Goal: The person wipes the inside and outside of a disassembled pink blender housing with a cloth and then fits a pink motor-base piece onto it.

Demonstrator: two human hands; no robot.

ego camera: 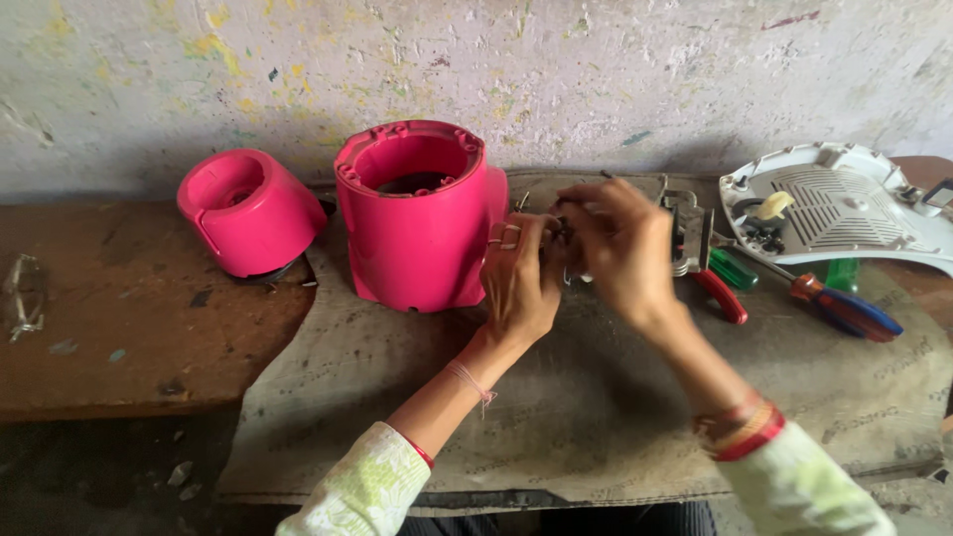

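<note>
Hands meet over the bench (pixel 596 397): keep your left hand (pixel 518 283) pinching the small dark part (pixel 562 233) steady while your right hand (pixel 620 243), at three o'clock, pinches it too.

Left of our left hand (pixel 518 283) we see a glossy pink plastic housing (pixel 417 223); under both hands, a rough matt mat (pixel 596 397); right, metal pliers (pixel 695 248).

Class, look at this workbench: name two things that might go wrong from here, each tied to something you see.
The small dark part pinched between the left hand and right hand may slip and drop. The right forearm might knock the red-handled pliers or the screwdriver lying close beside it.
</note>
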